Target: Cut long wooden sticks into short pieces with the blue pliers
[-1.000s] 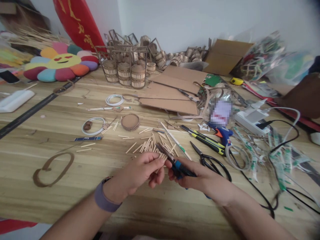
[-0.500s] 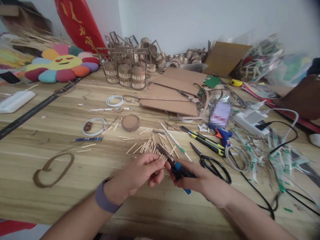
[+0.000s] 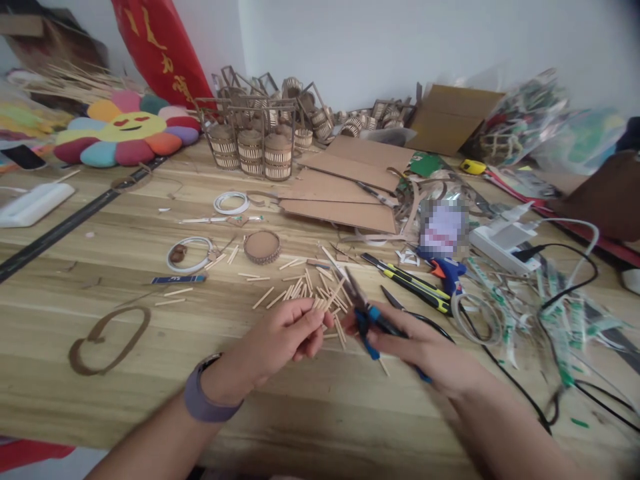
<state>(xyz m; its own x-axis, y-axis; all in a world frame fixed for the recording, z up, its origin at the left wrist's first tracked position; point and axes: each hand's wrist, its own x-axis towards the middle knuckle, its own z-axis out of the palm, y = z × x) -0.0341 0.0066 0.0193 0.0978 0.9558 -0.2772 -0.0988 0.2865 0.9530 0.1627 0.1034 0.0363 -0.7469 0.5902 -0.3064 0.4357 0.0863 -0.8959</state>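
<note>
My left hand (image 3: 283, 337), with a purple band at the wrist, pinches a thin wooden stick (image 3: 334, 295) that points up and to the right. My right hand (image 3: 425, 347) is wrapped round small cutters with blue handles (image 3: 367, 320), jaws aimed up-left close to the stick's far end. Several short cut sticks (image 3: 300, 288) lie scattered on the wooden table (image 3: 125, 407) just beyond both hands. A round cardboard disc with a stick rim (image 3: 261, 246) sits behind the pile.
Black scissors (image 3: 400, 308), a yellow-black knife (image 3: 407, 281) and a blue glue gun (image 3: 447, 270) lie to the right, with cables and a white power strip (image 3: 503, 241). Cardboard sheets (image 3: 345, 190) and stick baskets (image 3: 250, 147) stand at the back. A flower cushion (image 3: 123, 130) lies far left.
My right hand has shifted right and up with the cutters, jaws now pointing more upright. The stick in my left hand now sticks out further. A few cut pieces lie nearer my hands.
</note>
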